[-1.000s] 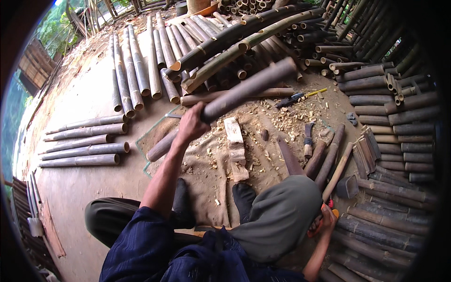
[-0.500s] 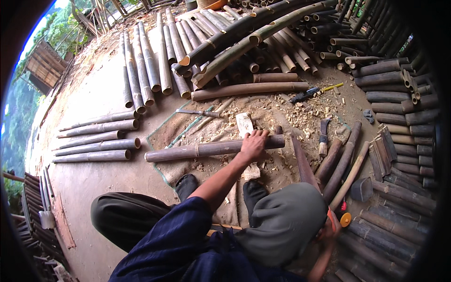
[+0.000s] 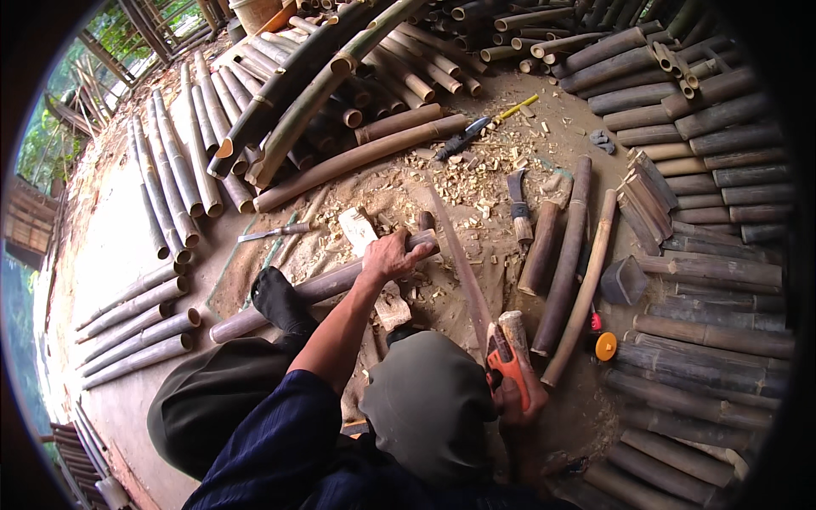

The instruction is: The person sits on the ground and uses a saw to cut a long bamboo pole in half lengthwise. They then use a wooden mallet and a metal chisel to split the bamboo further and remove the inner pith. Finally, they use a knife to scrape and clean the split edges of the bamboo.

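1. The floor (image 3: 136,408) spreads beneath everything, bright at my left, brown and dusty in front of me.
2. A stack of dark bamboo (image 3: 722,337) fills my right side, its pieces laid alongside one another.
3. Two long poles (image 3: 297,119) slant over other bamboo ahead of me; left of them, a row of bamboo lengths (image 3: 177,155) lies with open ends toward me.
4. A small group of lengths (image 3: 140,342) lies at my left, beyond my knee.
5. The bamboo tube (image 3: 331,282) slants across the ground before me, its left end nearer my body. My left foot (image 3: 276,299), in a dark sock, hides part of it.
6. The saw (image 3: 510,365) has an orange handle; its blade points away from me, passing just beside the tube's right end. I cannot tell whether they touch.
7. A pale wood block (image 3: 358,228) runs beneath the tube and shows on both sides.
8. A hatchet-like blade (image 3: 519,208) with a wrapped handle lies right of the saw.
9. My left grip (image 3: 393,255) is clamped over the tube near its right end.
10. My right grip (image 3: 516,401) is closed around the saw's handle, beside my right knee.
11. A grey box (image 3: 625,282) sits near the stack.
12. Wood chips (image 3: 476,187) are scattered beyond the blade.
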